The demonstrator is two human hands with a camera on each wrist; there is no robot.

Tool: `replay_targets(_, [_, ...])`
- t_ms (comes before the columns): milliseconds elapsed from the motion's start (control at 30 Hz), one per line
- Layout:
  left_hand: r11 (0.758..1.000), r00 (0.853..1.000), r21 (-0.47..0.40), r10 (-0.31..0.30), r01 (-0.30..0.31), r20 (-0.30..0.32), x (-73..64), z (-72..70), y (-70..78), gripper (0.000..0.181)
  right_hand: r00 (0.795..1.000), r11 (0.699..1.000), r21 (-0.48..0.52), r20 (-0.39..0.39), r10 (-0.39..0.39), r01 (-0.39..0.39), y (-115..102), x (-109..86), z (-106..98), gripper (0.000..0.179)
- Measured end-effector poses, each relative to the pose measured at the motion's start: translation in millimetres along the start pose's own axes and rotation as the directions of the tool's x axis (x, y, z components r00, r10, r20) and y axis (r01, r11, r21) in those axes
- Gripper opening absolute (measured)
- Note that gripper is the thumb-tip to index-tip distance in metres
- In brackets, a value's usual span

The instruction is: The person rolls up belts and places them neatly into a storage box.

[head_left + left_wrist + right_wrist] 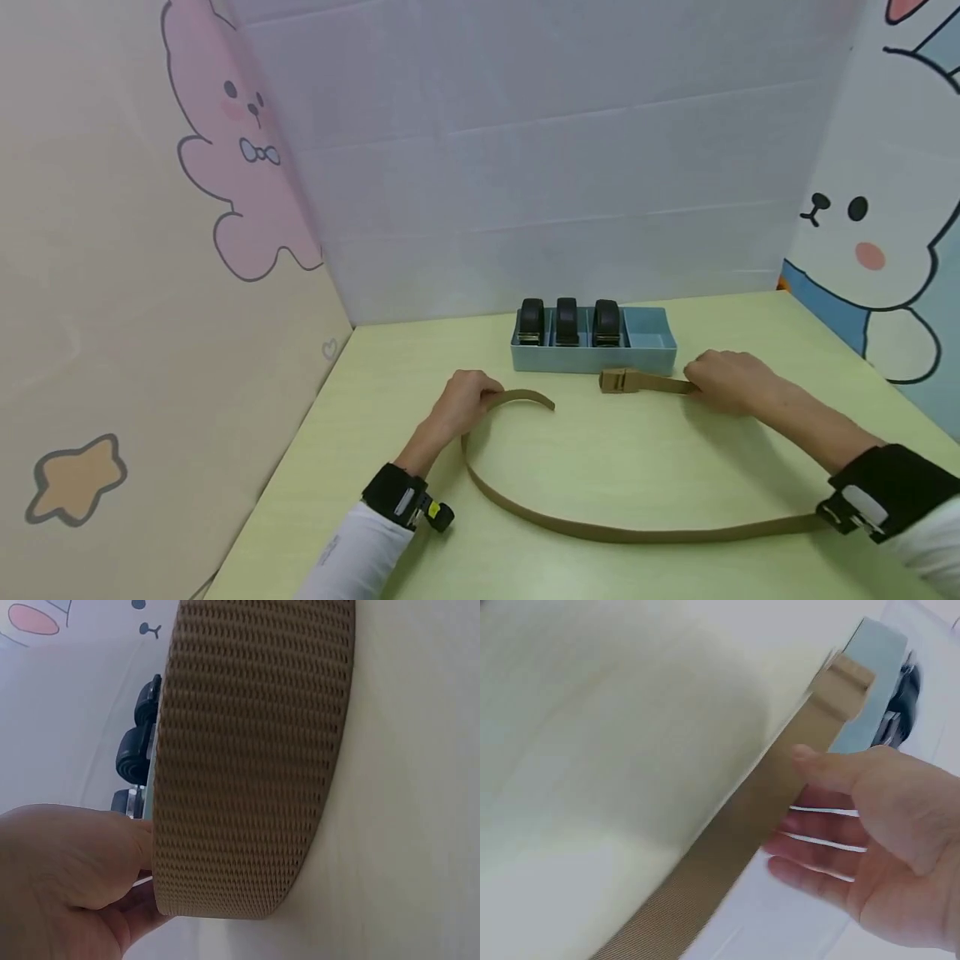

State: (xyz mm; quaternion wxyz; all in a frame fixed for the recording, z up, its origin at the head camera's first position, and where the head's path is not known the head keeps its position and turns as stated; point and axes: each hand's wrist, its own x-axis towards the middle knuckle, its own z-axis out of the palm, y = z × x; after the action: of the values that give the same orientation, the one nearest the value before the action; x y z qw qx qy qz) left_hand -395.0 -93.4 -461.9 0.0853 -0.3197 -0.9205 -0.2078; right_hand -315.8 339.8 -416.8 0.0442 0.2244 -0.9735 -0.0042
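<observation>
A tan webbing belt (600, 533) stands on its edge in a wide curve on the table. My left hand (461, 405) pinches it a short way from its free end (536, 397), which sticks out to the right. In the left wrist view, the woven strap (255, 750) hides part of the fingers. My right hand (731, 382) holds the strap by its other end, thumb on one face and fingers behind, as the right wrist view shows. Beyond the fingers, the tan buckle (847, 682) points left, close to the front of the blue box.
At the back of the pale yellow table (420, 350) stands a light blue divided box (592, 360). Three rolled black belts (567, 323) stand in its compartments; the right compartment holds nothing. Walls with cartoon animals rise around the table.
</observation>
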Motion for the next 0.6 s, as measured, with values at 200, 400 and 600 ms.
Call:
replay_targets(200, [0.996,0.997,-0.071,0.063,-0.06,0.049,22.6,12.1,14.9,0.023,0.938,0.951,-0.005,-0.164,-0.304,0.308,-55,30.7,-9,0.014])
replay_targets(400, [0.978,0.972,-0.109,0.193,-0.179,0.133,43.8,26.4,35.0,0.025,0.776,0.816,-0.178,-0.252,-0.579,0.55,-91,51.2,11,0.03])
replay_targets(600, [0.95,0.931,-0.134,0.304,-0.281,0.204,52.7,33.2,48.2,0.022,0.679,0.751,-0.223,-0.325,-0.658,0.621,-99,55.7,23,0.017])
